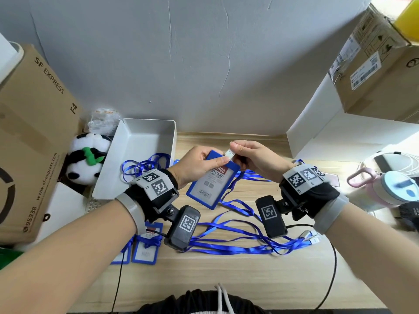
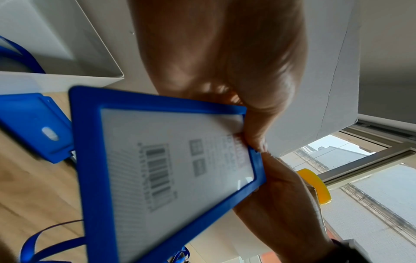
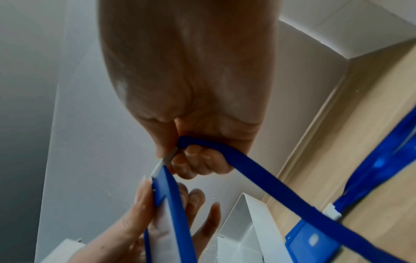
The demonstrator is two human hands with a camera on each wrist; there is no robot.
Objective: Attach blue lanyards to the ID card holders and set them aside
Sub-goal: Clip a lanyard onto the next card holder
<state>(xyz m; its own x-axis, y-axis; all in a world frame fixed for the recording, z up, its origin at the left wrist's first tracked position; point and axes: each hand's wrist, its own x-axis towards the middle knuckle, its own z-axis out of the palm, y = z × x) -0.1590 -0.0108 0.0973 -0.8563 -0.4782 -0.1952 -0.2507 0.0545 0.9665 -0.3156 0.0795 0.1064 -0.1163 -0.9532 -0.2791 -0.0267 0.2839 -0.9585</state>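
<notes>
My left hand [image 1: 199, 163] grips the top of a blue ID card holder [image 1: 209, 184] above the wooden table; its clear window and barcode face the left wrist camera [image 2: 162, 174]. My right hand [image 1: 247, 156] pinches the metal clip [image 1: 230, 153] of a blue lanyard [image 3: 258, 170] at the holder's top edge [image 3: 162, 179]. The strap trails from that hand down to the table. More blue lanyards [image 1: 238, 239] lie spread on the table, their clips [image 1: 311, 236] at the right. Two holders with lanyards attached [image 1: 145, 243] lie under my left forearm.
A white open box [image 1: 140, 155] stands behind my left hand, with blue lanyards [image 1: 145, 165] beside it. A plush panda [image 1: 86, 159] and an SF Express carton [image 1: 29, 132] are at the left. A pink bottle [image 1: 383, 189], cables and cartons sit at the right.
</notes>
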